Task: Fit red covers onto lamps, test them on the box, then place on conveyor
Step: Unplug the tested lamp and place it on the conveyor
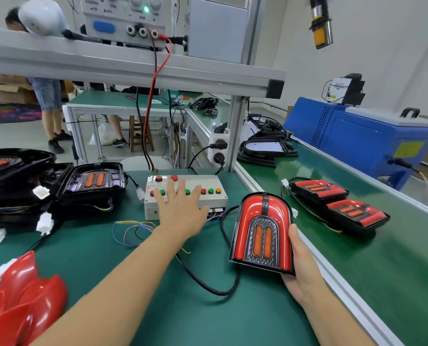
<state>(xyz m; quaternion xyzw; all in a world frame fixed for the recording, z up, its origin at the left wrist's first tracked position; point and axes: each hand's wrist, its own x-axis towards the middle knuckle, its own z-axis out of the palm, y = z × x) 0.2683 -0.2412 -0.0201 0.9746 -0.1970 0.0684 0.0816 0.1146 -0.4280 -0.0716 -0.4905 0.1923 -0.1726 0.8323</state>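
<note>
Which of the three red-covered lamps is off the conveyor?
The lamp held upright by the right hand over the workbench. The other two lamps lie flat on the conveyor.

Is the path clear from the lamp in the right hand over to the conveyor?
Mostly: only the aluminium rail separates the covered lamp, held by the right hand, from the conveyor. Two finished lamps lie farther up.

You've got a power supply (125, 21) on the upper rail, a blue machine (372, 141) beyond the belt, a wooden stool (140, 136) behind the table (158, 308).
</note>
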